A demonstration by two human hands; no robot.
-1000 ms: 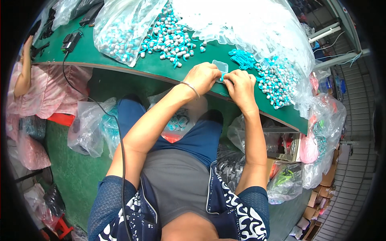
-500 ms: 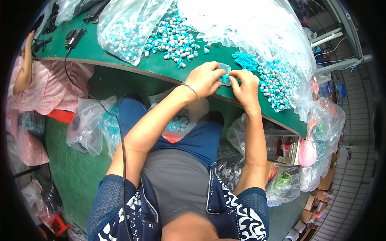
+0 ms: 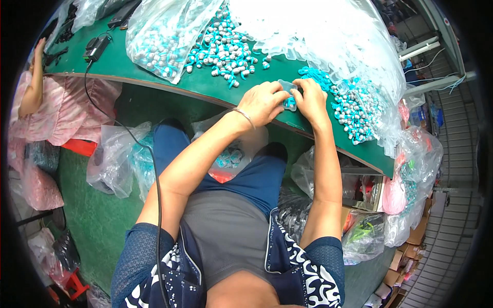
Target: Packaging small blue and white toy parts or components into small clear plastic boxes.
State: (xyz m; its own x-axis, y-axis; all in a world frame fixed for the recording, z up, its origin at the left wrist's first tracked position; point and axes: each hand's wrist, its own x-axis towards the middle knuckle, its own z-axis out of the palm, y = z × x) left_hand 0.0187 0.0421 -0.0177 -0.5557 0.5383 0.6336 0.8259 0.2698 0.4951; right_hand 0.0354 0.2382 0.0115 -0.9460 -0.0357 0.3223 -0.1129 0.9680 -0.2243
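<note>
My left hand (image 3: 261,104) pinches a small clear plastic case (image 3: 288,88) at the front edge of the green table (image 3: 267,84). The case's lid is raised, and a turquoise piece (image 3: 289,102) lies in its lower half. At its right side is my right hand (image 3: 311,104), thumb and forefinger bent around the case's edge. Beyond that hand lies a bundle of turquoise cords (image 3: 314,78). Right of it spreads a pile of small grey-and-turquoise plugs (image 3: 354,110). Another pile of such plugs (image 3: 221,54) lies left of the case.
A clear bag of plugs (image 3: 156,49) stands at the left. Many clear plastic cases (image 3: 328,36) are heaped at the back. A black cable (image 3: 126,133) hangs across my left side. An open bag (image 3: 230,156) sits between my knees. A co-worker's arm (image 3: 32,92) is far left.
My right hand has shifted slightly up and left along the case. The turquoise piece now sits lower in the case, and the raised lid shows more clearly.
</note>
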